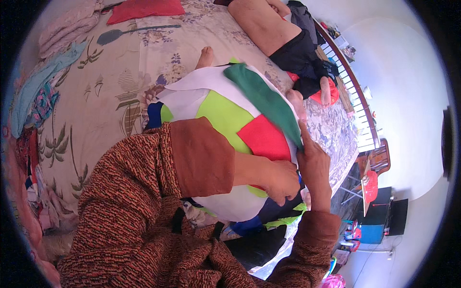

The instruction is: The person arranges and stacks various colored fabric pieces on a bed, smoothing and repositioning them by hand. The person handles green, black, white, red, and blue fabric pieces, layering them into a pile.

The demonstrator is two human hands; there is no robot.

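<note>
Pieces of coloured cloth lie spread over my lap: white cloth [192, 103], lime-green cloth [223, 117], a red piece [267, 137] and a long dark green strip [264, 98]. My left hand [281, 182] rests at the right edge of the pile just below the red piece, its fingers curled downward; what they hold is hidden. Beside it, my right hand [314, 161] is at the lower end of the green strip. Its index finger stretches along the cloth edge, and the hand appears to pinch that end; the thumb is mostly hidden.
More dark, blue and lime cloth [259, 240] hangs below my hands. The bed has a patterned sheet [110, 72], a grey fly swatter [129, 32] and a red pillow [144, 10]. Another person [269, 29] lies at the far right, before a railing [353, 81]. A chair [379, 156] stands beyond.
</note>
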